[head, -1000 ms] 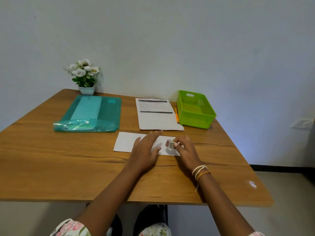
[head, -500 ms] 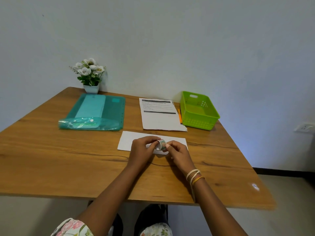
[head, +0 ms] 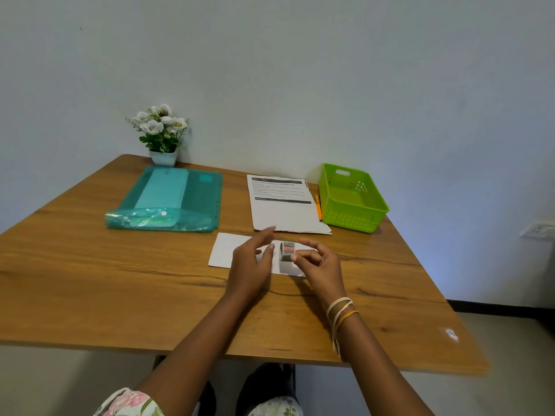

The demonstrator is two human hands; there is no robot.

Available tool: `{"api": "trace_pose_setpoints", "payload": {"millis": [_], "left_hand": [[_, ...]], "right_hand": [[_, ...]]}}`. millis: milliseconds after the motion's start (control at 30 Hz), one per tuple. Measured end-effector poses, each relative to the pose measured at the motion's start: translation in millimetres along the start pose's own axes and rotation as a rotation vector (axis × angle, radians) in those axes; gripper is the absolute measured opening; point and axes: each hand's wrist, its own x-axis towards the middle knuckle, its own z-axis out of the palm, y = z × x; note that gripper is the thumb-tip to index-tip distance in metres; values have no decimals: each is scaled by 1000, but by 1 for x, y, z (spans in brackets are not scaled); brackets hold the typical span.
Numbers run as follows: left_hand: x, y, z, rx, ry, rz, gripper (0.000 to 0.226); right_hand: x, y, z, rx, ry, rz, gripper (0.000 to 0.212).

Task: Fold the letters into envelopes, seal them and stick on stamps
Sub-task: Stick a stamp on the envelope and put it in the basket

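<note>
Counter (head: 120, 280) carries green folder (head: 168, 199), basket (head: 351, 199), printed letters (head: 282, 205), then white envelope (head: 223, 250) near front edge. Left hand (head: 252, 262) has let go since half second ago, grip now spread above envelope. Right hand (head: 322, 264) pinches stamp roll (head: 287, 251) upright just over envelope. Likely next: peel one stamp.

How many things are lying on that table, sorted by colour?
White: 3, envelope, printed sheets, flower pot
Teal: 1, folder
Green: 1, basket
Orange: 1, pen
Multicoloured: 1, stamp roll
Total: 7
</note>
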Motion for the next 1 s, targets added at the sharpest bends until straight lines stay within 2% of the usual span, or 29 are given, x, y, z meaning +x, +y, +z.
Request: {"api": "trace_pose_setpoints", "payload": {"millis": [100,200,333,467,567,733,833,1000], "left_hand": [[0,-1,0,34,-27,55,17],[0,-1,1,108,-111,109,19],[1,-3,1,98,-83,86,14],[2,-5,1,76,-95,69,15],[1,-5,2,66,-89,35,17],[2,-8,2,68,-126,41,19],[1,-8,3,115,-156,38,17],[1,-8,3,165,-190,65,19]], "right_hand": [[-1,2,0,-20,55,-71,36],[-3,4,1,-45,62,-122,34],[-4,4,2,-132,73,-156,34],[-1,1,-6,-445,128,-397,28],[5,-1,-13,-588,54,-565,23],[9,-6,-21,-690,10,-625,15],[10,-9,-21,-647,29,-593,10],[23,-7,-20,-255,135,-196,3]]}}
